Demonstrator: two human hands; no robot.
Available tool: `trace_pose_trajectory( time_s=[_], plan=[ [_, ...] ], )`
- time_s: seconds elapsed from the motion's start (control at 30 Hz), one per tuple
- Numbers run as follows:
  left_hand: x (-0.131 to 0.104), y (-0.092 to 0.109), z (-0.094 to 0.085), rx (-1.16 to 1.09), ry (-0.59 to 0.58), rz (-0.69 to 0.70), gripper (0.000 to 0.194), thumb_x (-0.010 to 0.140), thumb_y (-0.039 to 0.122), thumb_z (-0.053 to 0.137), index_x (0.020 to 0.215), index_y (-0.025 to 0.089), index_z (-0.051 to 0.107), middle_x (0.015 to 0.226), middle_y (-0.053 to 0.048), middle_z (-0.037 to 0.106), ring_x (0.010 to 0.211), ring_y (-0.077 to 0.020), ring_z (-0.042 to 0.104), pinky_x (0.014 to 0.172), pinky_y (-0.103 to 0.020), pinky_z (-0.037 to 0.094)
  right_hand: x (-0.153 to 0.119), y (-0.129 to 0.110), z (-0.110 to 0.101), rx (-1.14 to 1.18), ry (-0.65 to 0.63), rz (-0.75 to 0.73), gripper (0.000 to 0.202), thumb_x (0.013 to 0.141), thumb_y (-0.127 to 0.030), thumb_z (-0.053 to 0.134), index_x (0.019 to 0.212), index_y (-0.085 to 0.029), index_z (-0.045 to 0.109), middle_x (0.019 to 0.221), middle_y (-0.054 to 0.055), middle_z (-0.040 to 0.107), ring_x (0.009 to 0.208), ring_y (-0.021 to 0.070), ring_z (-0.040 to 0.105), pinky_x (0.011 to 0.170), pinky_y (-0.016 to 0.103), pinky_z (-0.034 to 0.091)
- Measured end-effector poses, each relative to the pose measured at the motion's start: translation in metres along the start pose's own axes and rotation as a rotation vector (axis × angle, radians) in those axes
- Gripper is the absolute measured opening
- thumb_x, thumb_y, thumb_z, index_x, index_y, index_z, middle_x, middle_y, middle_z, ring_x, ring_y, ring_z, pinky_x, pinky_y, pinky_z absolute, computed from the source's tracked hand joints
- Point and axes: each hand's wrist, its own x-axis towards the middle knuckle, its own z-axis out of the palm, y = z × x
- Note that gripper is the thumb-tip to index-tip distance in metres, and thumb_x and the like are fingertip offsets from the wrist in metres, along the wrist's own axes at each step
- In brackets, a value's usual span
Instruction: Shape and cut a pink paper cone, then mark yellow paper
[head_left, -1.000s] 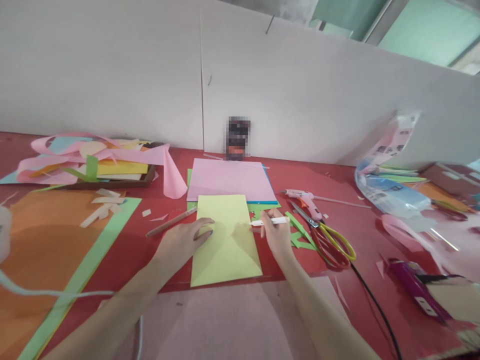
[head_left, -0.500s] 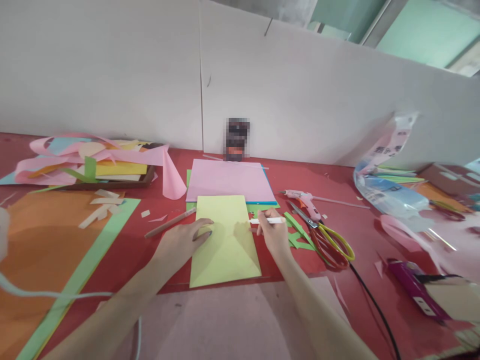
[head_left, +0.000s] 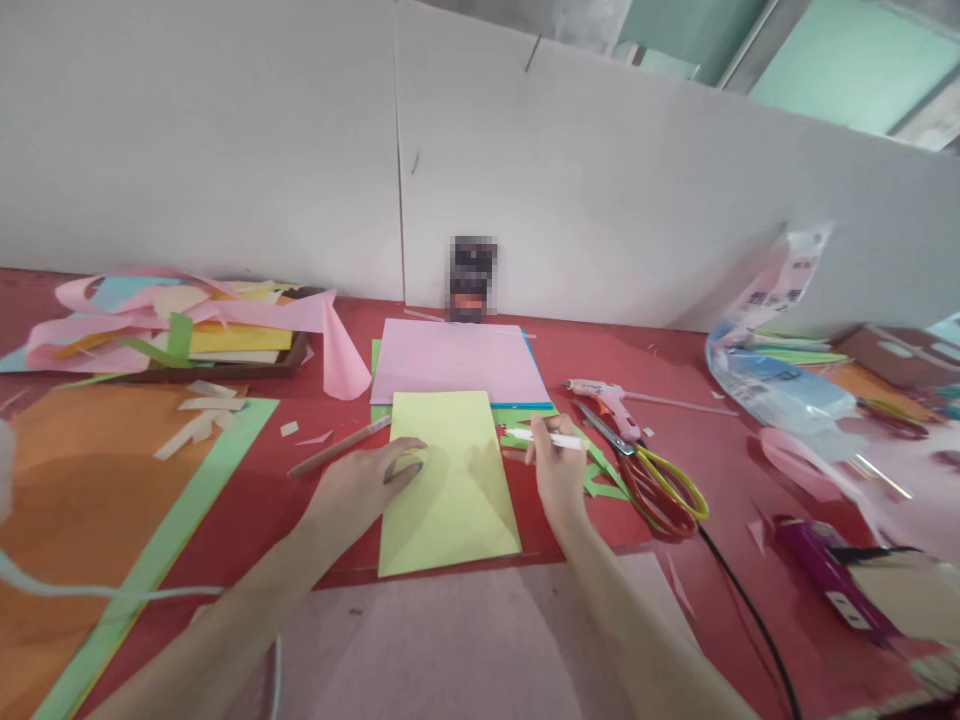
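Note:
A sheet of yellow-green paper (head_left: 448, 500) lies in front of me on the red table. My left hand (head_left: 379, 475) rests on its left side, fingers stretched out and thumb apart, with nothing in its grip. Just off the sheet's right edge, my right hand (head_left: 556, 470) pinches a white pen (head_left: 566, 440), whose tip points left toward the paper. Beyond the sheet lies a pink sheet (head_left: 461, 362), with blue and green paper under it. Near my left hand is a brownish stick (head_left: 337, 448). Green paper scraps (head_left: 604, 475) lie to the right of my right hand.
A pink glue gun (head_left: 611, 402) and yellow-and-red-handled scissors (head_left: 660, 480) lie right. A purple power strip (head_left: 832, 575) and a plastic bag (head_left: 795, 385) are farther right. At left stand a tray of paper offcuts (head_left: 289, 365) and orange paper (head_left: 82, 500).
My right hand has moved slightly right with the white pen, away from the sheet's edge. My left hand and the paper stay in place.

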Motion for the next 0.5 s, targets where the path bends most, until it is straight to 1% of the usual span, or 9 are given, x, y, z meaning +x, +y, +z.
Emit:
trace_pose_trajectory(
  time_s=[0.1, 0.2, 0.27, 0.33, 0.43, 0.5],
  plan=[
    [-0.002, -0.002, 0.002, -0.099, 0.074, -0.001, 0.034, 0.084, 0.044, 0.033, 0.107, 0.028, 0.052, 0.068, 0.002, 0.058, 0.065, -0.0174, 0.056, 0.055, -0.025, 0.035, -0.002, -0.005, 0.000, 0.051, 0.076, -0.036, 0.028, 0.075, -0.044, 0.055, 0.067, -0.020, 0.043, 0.047, -0.008, 0.041, 0.045, 0.0090, 0.043, 0.048, 0.023, 0.047],
    [-0.002, -0.005, 0.004, -0.354, 0.185, 0.080, 0.035, 0.086, 0.031, 0.024, 0.109, 0.022, 0.049, 0.062, 0.003, 0.048, 0.058, -0.0141, 0.048, 0.056, -0.025, 0.036, -0.006, -0.010, 0.001, 0.083, 0.078, -0.049, 0.024, 0.075, -0.042, 0.057, 0.074, -0.019, 0.048, 0.056, -0.006, 0.048, 0.050, 0.0100, 0.048, 0.052, 0.025, 0.047],
    [-0.002, -0.005, 0.006, -0.531, 0.217, 0.147, 0.035, 0.085, 0.025, 0.024, 0.112, 0.019, 0.045, 0.059, 0.004, 0.041, 0.055, -0.0126, 0.042, 0.055, -0.024, 0.035, -0.010, -0.011, 0.002, 0.145, 0.013, -0.034, 0.021, 0.077, -0.039, 0.054, 0.077, -0.019, 0.051, 0.060, -0.004, 0.052, 0.054, 0.0107, 0.051, 0.057, 0.026, 0.047],
    [-0.001, -0.002, 0.008, -0.635, 0.219, 0.168, 0.034, 0.085, 0.025, 0.027, 0.115, 0.018, 0.042, 0.060, 0.004, 0.038, 0.056, -0.0117, 0.040, 0.056, -0.023, 0.036, -0.015, -0.013, 0.003, 0.251, -0.089, 0.008, 0.017, 0.081, -0.036, 0.050, 0.079, -0.019, 0.052, 0.061, -0.003, 0.055, 0.057, 0.0115, 0.054, 0.058, 0.027, 0.048],
    [-0.001, 0.005, 0.010, -0.643, 0.176, 0.156, 0.034, 0.085, 0.027, 0.034, 0.117, 0.020, 0.040, 0.070, 0.002, 0.047, 0.066, -0.0114, 0.047, 0.062, -0.023, 0.040, -0.023, -0.015, 0.004, 0.399, -0.257, 0.097, 0.012, 0.081, -0.031, 0.052, 0.082, -0.020, 0.051, 0.059, -0.004, 0.056, 0.056, 0.0119, 0.055, 0.056, 0.028, 0.048],
    [-0.001, 0.008, 0.009, -0.604, 0.131, 0.144, 0.033, 0.084, 0.027, 0.039, 0.116, 0.022, 0.042, 0.077, 0.001, 0.053, 0.069, -0.0112, 0.051, 0.065, -0.023, 0.041, -0.027, -0.017, 0.004, 0.434, -0.351, 0.142, 0.011, 0.079, -0.030, 0.055, 0.082, -0.020, 0.050, 0.059, -0.003, 0.058, 0.055, 0.0117, 0.056, 0.054, 0.027, 0.047]
  ],
)
